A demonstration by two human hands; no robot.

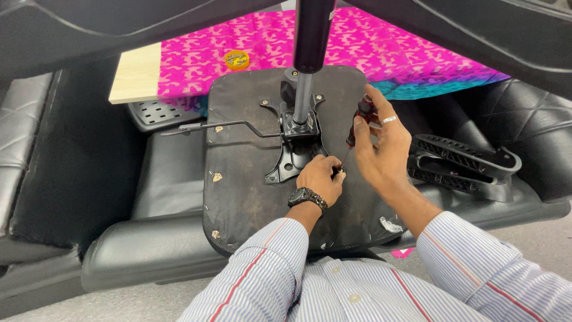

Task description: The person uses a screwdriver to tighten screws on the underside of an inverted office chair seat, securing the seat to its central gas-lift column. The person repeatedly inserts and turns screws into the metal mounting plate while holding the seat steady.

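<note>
The right hand [381, 143] grips a screwdriver [359, 122] by its dark handle, the tip angled down to the black bracket [295, 152] on the upturned seat base [250, 179]. The left hand [322, 177], watch on its wrist, pinches something small at the tip, too small to make out. A steel post [302, 98] rises from the bracket. A yellow lid [236, 59] sits on the pink cloth [369, 48] behind.

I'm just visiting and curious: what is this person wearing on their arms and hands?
Both arms are in long shirt sleeves, white with fine blue stripes and wider-spaced thin red ones, ending in buttoned-style cuffs. The left hand has a dark, chunky wristwatch with a black link band at the wrist. The right hand wears a plain silver ring on one finger. No gloves.
</note>
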